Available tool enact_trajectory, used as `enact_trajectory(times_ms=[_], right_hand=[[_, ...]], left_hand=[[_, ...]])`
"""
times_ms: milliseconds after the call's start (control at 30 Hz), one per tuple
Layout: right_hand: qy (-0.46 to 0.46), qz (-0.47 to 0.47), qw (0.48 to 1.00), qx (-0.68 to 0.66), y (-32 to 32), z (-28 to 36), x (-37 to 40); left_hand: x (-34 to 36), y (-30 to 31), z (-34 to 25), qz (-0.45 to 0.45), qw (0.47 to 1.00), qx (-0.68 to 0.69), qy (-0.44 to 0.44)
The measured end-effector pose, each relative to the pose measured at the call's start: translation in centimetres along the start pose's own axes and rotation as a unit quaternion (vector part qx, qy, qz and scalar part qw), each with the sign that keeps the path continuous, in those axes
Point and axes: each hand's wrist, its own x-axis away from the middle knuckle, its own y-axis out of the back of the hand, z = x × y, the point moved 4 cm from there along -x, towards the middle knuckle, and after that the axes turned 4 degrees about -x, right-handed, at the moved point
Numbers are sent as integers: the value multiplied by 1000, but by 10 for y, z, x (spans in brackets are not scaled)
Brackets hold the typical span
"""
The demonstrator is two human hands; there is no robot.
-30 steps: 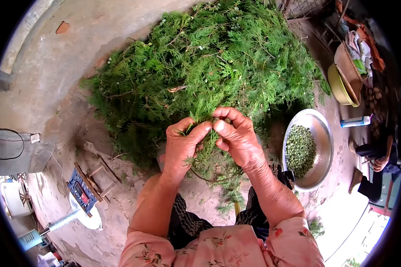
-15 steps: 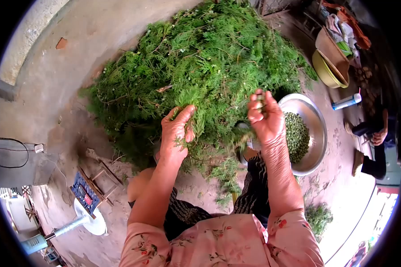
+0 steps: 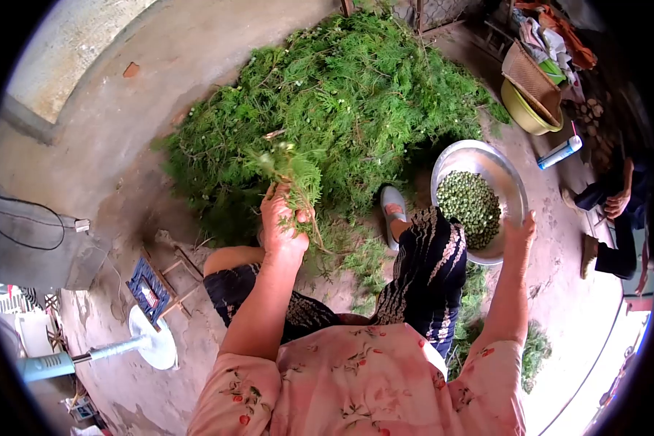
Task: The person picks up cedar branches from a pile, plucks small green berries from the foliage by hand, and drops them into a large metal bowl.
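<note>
A feathery green sprig stands up from my left hand, whose fingers are wrapped round its stem, in front of a large heap of green branches. My right hand is at the right rim of a metal bowl; its fingers are partly hidden, and whether they hold anything does not show. Small round green berries lie in the bowl. Loose green bits are scattered on the floor between my knees.
A yellow basin with a woven basket stands at the upper right, near a blue-white cylinder. Another person's hand and legs are at the far right. A small stool and a fan stand lower left.
My right hand, which held berries near the heap, has moved down and right to the bowl's rim. The sprig in my left hand now stands more upright. The view has shifted slightly.
</note>
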Motion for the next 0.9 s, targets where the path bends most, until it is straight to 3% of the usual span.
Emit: enact_trajectory(times_ms=[100, 133, 167, 200, 233, 267, 300, 333, 467, 600, 667, 733, 833, 900], right_hand=[[-60, -11, 997, 54, 4, 5, 9], [-114, 2, 971, -211, -14, 17, 15], [-160, 13, 874, -460, -51, 80, 36], [-142, 48, 925, -350, -74, 143, 63], [-191, 99, 935, -281, -96, 208, 94], [-205, 206, 932, -215, -113, 259, 127], [-205, 338, 893, -215, -128, 278, 153], [-173, 367, 887, -220, -140, 300, 179], [-117, 414, 871, -237, -181, 312, 232], [-103, 355, 914, -168, -183, 309, 244], [-81, 361, 917, -150, -187, 298, 251], [66, 351, 929, -94, -190, 291, 260], [90, 372, 921, -73, -192, 293, 276], [104, 398, 910, -55, -192, 290, 282]], left_hand=[[19, -8, -4, -19, 994, -109, 2], [25, -11, -4, -38, 991, -125, 10], [29, -12, -1, -48, 992, -116, 12], [33, -12, 1, -56, 992, -108, 17], [35, -10, 5, -53, 992, -109, 20], [38, -6, 9, -56, 992, -111, 21], [42, -3, 13, -60, 991, -114, 22], [47, -4, 15, -58, 991, -115, 25], [62, 1, 16, -50, 982, -183, 9], [71, 7, 17, 29, 988, -153, -2], [74, 6, 12, 43, 982, -168, -79], [78, 0, 7, 26, 980, -179, -81], [77, 4, 9, 30, 984, -175, -24], [75, 9, 13, 32, 981, -184, -46]])
